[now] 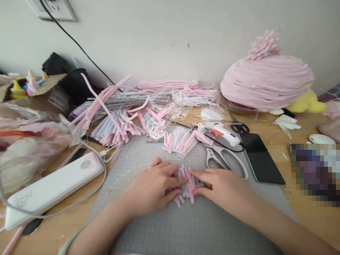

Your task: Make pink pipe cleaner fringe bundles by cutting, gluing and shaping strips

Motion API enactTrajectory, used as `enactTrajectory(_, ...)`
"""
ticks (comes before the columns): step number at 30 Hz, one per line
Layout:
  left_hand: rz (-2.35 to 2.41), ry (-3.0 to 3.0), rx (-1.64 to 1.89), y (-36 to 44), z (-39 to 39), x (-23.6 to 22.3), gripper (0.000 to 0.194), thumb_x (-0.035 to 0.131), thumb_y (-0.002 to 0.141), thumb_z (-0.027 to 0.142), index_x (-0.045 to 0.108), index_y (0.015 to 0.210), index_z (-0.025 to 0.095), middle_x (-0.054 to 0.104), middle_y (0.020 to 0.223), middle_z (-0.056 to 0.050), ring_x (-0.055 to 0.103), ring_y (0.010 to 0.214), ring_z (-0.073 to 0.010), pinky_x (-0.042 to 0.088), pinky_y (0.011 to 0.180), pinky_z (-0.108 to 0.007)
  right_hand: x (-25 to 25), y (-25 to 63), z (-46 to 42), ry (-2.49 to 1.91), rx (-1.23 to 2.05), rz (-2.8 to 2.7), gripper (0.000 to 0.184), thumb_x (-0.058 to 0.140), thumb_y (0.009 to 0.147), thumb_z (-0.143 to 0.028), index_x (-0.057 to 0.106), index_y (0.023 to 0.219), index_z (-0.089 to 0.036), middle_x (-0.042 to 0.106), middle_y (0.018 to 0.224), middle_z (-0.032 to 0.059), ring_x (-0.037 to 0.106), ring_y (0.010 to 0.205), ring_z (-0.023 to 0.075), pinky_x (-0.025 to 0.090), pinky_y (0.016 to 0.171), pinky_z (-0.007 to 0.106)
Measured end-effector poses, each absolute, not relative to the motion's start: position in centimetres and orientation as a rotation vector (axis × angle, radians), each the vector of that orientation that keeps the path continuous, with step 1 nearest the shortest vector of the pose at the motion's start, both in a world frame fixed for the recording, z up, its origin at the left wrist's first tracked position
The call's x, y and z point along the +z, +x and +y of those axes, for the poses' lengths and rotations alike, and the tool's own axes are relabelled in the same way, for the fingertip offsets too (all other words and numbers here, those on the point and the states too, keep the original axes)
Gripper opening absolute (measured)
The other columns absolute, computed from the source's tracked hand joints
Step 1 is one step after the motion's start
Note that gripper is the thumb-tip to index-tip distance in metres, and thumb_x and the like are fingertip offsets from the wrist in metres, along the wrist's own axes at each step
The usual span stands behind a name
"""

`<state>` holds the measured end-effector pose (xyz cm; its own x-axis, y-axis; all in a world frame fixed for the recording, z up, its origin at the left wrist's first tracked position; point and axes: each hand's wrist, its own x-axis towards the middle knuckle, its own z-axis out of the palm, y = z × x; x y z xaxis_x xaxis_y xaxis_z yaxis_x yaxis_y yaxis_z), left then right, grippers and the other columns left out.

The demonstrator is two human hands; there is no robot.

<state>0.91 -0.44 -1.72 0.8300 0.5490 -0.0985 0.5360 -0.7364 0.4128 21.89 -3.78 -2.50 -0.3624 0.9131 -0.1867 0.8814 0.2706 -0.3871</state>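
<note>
A small bunch of short pink and pale lilac pipe cleaners (pixel 189 186) lies low over the grey cutting mat (pixel 148 230), between my two hands. My left hand (pixel 156 184) grips its left side, thumb and forefinger closed on it. From the right, my right hand (pixel 219 186) pinches the pink pieces at that edge with thumb and fingertips. Just beyond them is a similar row of pink and lilac pieces with white beads (pixel 179 140). Grey-handled scissors (pixel 233 159) lie near my right hand, and a white glue gun (pixel 221 132) rests behind them.
A black-screened phone (pixel 261 159) lies on the right. A white power bank (pixel 55 189) with a looping cable sits left. Bundled pipe cleaners (pixel 114 124) and pearl beads (pixel 155 129) crowd the back. A large pink wrapped dome (pixel 265 83) stands back right, near black scissors (pixel 240 125).
</note>
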Motion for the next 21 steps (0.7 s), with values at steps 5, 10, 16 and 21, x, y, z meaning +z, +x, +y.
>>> enactTrajectory(5, 0.812, 2.596, 0.058, 0.97, -0.41, -1.84, 0.025, 0.045, 0.087, 0.033, 0.060, 0.106, 0.028, 0.055, 0.081, -0.001, 0.049, 0.077, -0.0155, 0.026, 0.072, -0.032, -2.91, 21.84, -4.07, -1.741, 0.566, -2.494, 0.042, 0.063, 0.074, -0.039, 0.057, 0.115, -0.035, 0.070, 0.083, -0.0006, 0.065, 0.075, 0.0215, 0.042, 0.057, 0.028)
enactTrajectory(10, 0.798, 2.630, 0.084, 0.98, -0.35, -1.85, 0.022, 0.045, 0.087, 0.032, 0.061, 0.102, 0.028, 0.055, 0.080, -0.001, 0.050, 0.075, -0.0147, 0.026, 0.072, -0.032, -2.94, 21.73, -4.20, -1.761, 0.552, -2.498, 0.040, 0.063, 0.075, -0.039, 0.058, 0.114, -0.036, 0.070, 0.082, -0.0012, 0.065, 0.073, 0.0215, 0.042, 0.056, 0.028)
enactTrajectory(16, 0.884, 2.692, 0.150, 0.82, -0.26, -2.01, 0.027, 0.048, 0.085, 0.038, 0.060, 0.104, 0.024, 0.057, 0.080, -0.001, 0.050, 0.074, -0.0152, 0.025, 0.070, -0.032, -2.55, 21.40, -4.03, -1.816, 0.568, -2.390, 0.043, 0.068, 0.070, -0.038, 0.060, 0.112, -0.030, 0.069, 0.086, 0.0000, 0.064, 0.072, 0.0192, 0.042, 0.059, 0.027)
enactTrajectory(21, 0.896, 2.687, 0.132, 0.74, -0.28, -2.10, 0.027, 0.046, 0.086, 0.039, 0.061, 0.102, 0.023, 0.056, 0.079, -0.001, 0.050, 0.075, -0.0155, 0.024, 0.071, -0.032, -2.32, 21.04, -4.27, -1.829, 0.567, -2.423, 0.040, 0.066, 0.073, -0.033, 0.060, 0.113, -0.027, 0.068, 0.082, 0.0000, 0.064, 0.070, 0.0187, 0.041, 0.055, 0.026)
